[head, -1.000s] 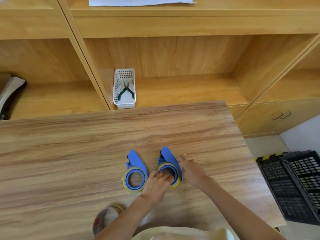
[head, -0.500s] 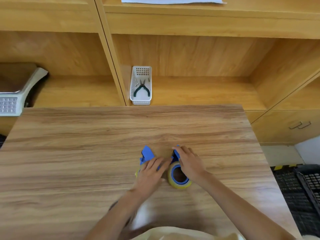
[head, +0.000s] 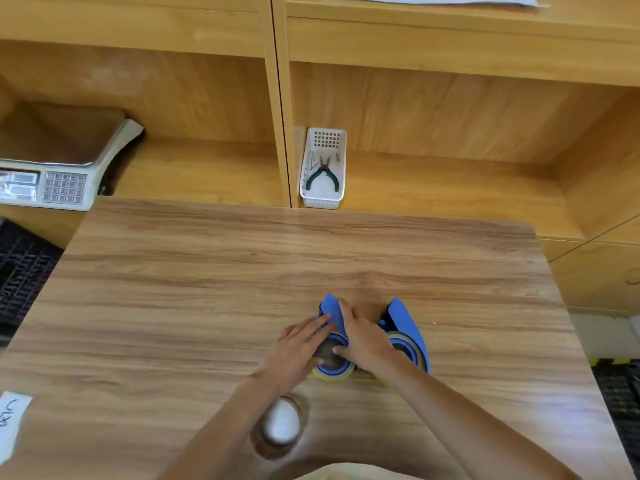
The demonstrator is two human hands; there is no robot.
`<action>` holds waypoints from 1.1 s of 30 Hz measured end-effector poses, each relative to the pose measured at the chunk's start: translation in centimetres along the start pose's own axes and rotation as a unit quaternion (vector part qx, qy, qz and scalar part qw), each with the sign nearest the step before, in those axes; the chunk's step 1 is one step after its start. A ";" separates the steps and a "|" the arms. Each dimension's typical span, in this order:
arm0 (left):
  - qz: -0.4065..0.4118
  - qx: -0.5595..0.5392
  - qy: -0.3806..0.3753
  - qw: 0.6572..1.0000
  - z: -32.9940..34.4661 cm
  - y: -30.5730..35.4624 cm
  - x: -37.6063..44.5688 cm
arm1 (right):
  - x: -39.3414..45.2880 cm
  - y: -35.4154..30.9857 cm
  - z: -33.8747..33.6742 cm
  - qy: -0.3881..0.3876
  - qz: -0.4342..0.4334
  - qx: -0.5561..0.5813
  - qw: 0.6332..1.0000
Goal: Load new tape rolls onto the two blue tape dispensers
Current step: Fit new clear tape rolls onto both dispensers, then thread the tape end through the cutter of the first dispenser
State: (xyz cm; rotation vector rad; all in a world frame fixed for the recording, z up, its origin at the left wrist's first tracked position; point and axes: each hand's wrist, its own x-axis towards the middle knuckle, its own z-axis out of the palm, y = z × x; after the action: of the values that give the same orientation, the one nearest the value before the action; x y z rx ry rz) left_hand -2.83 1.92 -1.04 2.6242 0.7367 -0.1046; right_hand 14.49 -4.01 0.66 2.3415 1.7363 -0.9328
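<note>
Two blue tape dispensers lie side by side on the wooden table (head: pixel 207 271), each with a yellowish tape roll around its blue hub. Both of my hands are on the left dispenser (head: pixel 329 306). My left hand (head: pixel 298 351) lies over its left side. My right hand (head: pixel 363 341) holds its right side, with the thumb at the hub opening. Just right of my right hand, the right dispenser (head: pixel 407 327) lies untouched. Near the front edge a loose brownish tape roll (head: pixel 280 424) lies flat, partly under my left forearm.
A white basket (head: pixel 323 199) with green-handled pliers stands on the shelf behind the table. A weighing scale (head: pixel 52 181) sits on the shelf at left. Black crates (head: pixel 20 271) (head: pixel 620 393) flank the table. A handwritten paper label (head: pixel 10 420) lies at the front left.
My right hand has moved off the right dispenser onto the left one, so both hands now hold the left dispenser. The view has shifted left and down.
</note>
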 end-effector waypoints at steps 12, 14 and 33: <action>-0.160 -0.405 0.106 0.894 -2.8 -1.5 0.2 | 0.5 0.1 -0.7 0.029 0.031 0.176 0.983; -0.213 -0.455 0.108 0.858 -4.0 -2.0 0.1 | 0.5 0.1 -1.5 0.042 0.028 0.259 0.964; -0.126 -0.540 0.021 0.832 -9.2 2.6 -0.4 | -2.1 1.4 -4.4 0.100 -0.002 0.487 0.868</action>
State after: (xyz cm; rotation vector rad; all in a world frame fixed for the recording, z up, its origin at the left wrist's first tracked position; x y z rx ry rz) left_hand -2.18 3.39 8.36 1.4432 0.8192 0.2383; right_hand 17.20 -4.49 4.97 3.0650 1.5003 -1.9946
